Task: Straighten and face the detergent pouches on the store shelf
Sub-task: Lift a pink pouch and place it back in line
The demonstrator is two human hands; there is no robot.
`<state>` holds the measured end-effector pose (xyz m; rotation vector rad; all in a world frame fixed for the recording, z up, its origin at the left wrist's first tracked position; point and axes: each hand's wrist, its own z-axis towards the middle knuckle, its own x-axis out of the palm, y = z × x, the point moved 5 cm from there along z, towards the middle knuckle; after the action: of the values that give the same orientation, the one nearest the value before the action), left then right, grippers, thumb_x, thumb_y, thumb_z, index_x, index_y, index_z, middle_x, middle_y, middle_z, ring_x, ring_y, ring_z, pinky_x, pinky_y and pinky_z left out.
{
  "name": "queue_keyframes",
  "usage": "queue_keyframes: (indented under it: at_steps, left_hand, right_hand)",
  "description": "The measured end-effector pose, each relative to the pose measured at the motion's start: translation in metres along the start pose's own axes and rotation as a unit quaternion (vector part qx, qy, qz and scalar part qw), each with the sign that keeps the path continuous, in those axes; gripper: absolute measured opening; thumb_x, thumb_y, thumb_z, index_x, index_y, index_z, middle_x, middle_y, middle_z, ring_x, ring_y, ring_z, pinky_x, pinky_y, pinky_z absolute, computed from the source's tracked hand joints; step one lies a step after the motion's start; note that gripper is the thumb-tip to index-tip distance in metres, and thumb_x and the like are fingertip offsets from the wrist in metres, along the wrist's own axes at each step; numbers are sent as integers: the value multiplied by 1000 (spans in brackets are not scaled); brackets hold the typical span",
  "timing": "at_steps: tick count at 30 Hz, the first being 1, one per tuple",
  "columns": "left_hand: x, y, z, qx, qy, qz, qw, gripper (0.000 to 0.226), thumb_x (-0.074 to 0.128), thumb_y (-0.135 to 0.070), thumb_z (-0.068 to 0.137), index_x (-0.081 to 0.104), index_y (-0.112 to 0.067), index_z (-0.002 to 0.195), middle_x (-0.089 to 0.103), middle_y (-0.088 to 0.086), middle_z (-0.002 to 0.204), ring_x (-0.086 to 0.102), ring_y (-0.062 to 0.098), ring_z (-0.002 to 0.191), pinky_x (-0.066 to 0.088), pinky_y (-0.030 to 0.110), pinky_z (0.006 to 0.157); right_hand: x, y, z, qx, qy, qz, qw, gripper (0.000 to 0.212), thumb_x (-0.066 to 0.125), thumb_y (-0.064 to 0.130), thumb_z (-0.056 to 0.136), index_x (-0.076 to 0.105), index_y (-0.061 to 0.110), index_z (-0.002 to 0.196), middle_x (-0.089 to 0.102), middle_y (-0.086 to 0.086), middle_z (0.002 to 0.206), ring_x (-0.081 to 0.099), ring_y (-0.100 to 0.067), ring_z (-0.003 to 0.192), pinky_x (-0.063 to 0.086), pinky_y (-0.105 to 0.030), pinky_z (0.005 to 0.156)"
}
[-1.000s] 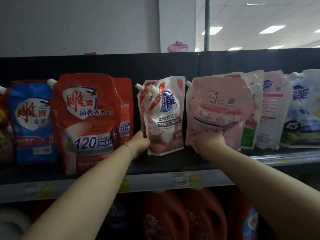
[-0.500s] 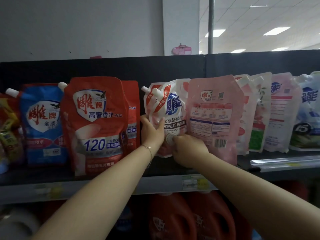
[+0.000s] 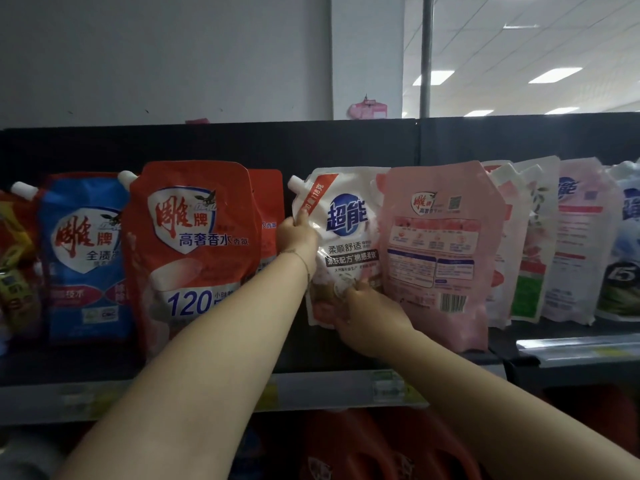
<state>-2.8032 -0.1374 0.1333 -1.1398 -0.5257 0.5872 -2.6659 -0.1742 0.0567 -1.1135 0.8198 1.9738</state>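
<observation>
Midway along the shelf [image 3: 207,393], between the red pouch [image 3: 194,237] and the pink pouch [image 3: 440,254], we hold the white pouch [image 3: 346,237] upright. Our left hand [image 3: 298,237] pinches its upper left edge, and our right hand [image 3: 360,317] grips its bottom.

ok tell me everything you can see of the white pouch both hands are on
The white pouch is glossy soft plastic with a blue oval logo, a red diagonal band and a capped spout at its top left corner. It is about upright at the shelf, front facing out. The left hand grips its upper left edge; the right hand holds its lower part. The pink pouch overlaps its right edge. Whether its base rests on the shelf is unclear.
</observation>
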Motion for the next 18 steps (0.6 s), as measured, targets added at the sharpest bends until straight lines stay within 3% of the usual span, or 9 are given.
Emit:
queue_keyframes:
  at_steps: [3, 6, 8, 11, 14, 16, 18]
  left_hand:
    - [-1, 1, 11, -39, -3, -30, 999, 34, 45, -41, 99, 63, -12, 104, 59, 0, 78, 61, 20, 76, 51, 31, 69]
    - [-8, 6, 20, -76, -13, -76, 994, 29, 42, -42, 100, 60, -19, 102, 62, -2, 81, 59, 15, 68, 47, 28, 57]
    - [-11, 9, 29, -66, -25, -81, 994, 39, 40, -45, 100, 58, -16, 118, 66, 5, 105, 64, 23, 90, 52, 34, 77]
    - [-13, 9, 31, -47, -45, -45, 997, 47, 34, -43, 102, 46, -10, 133, 55, 12, 130, 54, 31, 119, 42, 38, 99]
    - [-12, 8, 21, -50, -70, -13, 996, 52, 33, -34, 103, 26, -5, 146, 34, 17, 149, 34, 33, 137, 25, 41, 113]
    - [-11, 9, 6, -51, -100, -30, 993, 54, 34, -27, 103, 17, -5, 149, 19, 18, 155, 23, 30, 142, 15, 36, 114]
    - [-9, 16, -9, -40, -111, -58, 991, 55, 38, -20, 101, 13, -9, 149, 13, 17, 155, 21, 29, 141, 16, 35, 112]
  right_hand:
    - [7, -9, 3, -5, 20, 17, 1000, 44, 53, 31, 88, 49, 15, 129, 49, -8, 134, 58, -29, 106, 52, -39, 83]
    - [16, -20, 5, -2, 80, 25, 996, 52, 54, 34, 90, 42, 20, 139, 50, -5, 135, 54, -27, 114, 50, -40, 92]
    - [20, -25, 5, 14, 106, 46, 993, 53, 55, 35, 91, 41, 18, 140, 48, -5, 138, 52, -27, 118, 48, -40, 97]
    - [18, -26, 9, 7, 68, 99, 993, 51, 56, 29, 90, 43, 17, 138, 43, -1, 143, 49, -24, 123, 45, -39, 102]
    - [12, -21, 13, 6, 14, 151, 988, 63, 56, 26, 89, 29, 20, 146, 27, 1, 152, 42, -24, 130, 41, -39, 106]
    - [11, -18, 16, 10, -6, 168, 986, 70, 57, 24, 89, 19, 23, 148, 21, -2, 151, 40, -27, 131, 42, -40, 104]
    - [12, -13, 19, 9, -13, 180, 984, 72, 59, 22, 86, 18, 28, 145, 22, -5, 147, 43, -31, 127, 44, -44, 101]
